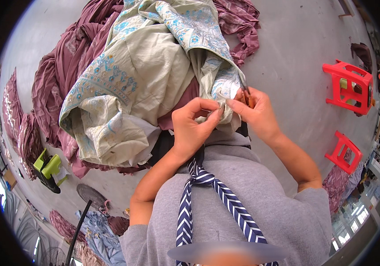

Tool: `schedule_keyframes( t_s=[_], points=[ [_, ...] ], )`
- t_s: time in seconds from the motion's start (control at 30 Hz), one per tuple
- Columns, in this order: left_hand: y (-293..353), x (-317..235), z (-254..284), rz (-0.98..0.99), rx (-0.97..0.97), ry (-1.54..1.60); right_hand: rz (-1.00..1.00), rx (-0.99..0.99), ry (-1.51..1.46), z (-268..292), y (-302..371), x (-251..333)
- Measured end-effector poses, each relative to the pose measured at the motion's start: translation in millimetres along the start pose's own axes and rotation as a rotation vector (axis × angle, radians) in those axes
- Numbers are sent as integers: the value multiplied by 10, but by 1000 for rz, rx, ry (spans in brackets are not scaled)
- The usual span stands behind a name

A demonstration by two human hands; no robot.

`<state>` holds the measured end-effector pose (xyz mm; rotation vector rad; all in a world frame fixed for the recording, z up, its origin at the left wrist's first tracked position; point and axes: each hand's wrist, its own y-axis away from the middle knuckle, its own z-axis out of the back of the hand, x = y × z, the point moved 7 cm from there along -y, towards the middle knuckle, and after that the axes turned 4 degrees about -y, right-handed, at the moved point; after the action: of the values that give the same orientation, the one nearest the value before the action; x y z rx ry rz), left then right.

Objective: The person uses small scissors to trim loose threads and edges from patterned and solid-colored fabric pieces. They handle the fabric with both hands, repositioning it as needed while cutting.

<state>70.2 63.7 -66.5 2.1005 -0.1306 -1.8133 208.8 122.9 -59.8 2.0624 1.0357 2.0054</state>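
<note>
A large pale green cloth with blue and gold embroidered borders lies bunched across my lap and spreads out in front of me. My left hand is closed in a pinch on a gathered edge of this cloth, close to my waist. Just to its right, my right hand grips a small pair of scissors with orange handles, their dark blades pointing away from me beside the cloth. The thumb and fingertips of my right hand also come up against the cloth's edge, near the left fingertips. The exact spot between the fingertips is partly hidden.
Mauve patterned cloth lies heaped at the left and beneath the green one. Two red plastic stools are on the grey floor at the right. A lime green stool is at the left, with a round fan nearby.
</note>
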Motion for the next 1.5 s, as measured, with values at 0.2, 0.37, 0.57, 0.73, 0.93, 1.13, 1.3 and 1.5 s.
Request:
schedule_keyframes(
  t_s=[0.2, 0.37, 0.57, 0.73, 0.93, 1.13, 1.3, 1.5],
  points=[
    [4, 73, 17, 60, 113, 3, -102, -25, -237, 90, 10, -89],
    [5, 310, 56, 278, 77, 209, -100, -35, -294, 150, 15, -147],
    [-104, 424, -13, 432, 110, 163, -110, 48, -455, 128, 29, -259],
    [-247, 517, -182, 405, 199, 309, -101, 68, -411, 92, 37, -249],
    [-416, 291, 164, 283, -44, 596, 66, 76, -328, 197, 20, -77],
    [-460, 249, 244, 200, -63, 422, 37, 54, -46, 159, 42, 10],
    [-383, 179, 66, 109, -156, 236, -23, -77, -76, -32, -21, -75],
    [-425, 96, 118, 229, -137, 327, -52, -54, -390, 95, -53, -199]
  ],
)
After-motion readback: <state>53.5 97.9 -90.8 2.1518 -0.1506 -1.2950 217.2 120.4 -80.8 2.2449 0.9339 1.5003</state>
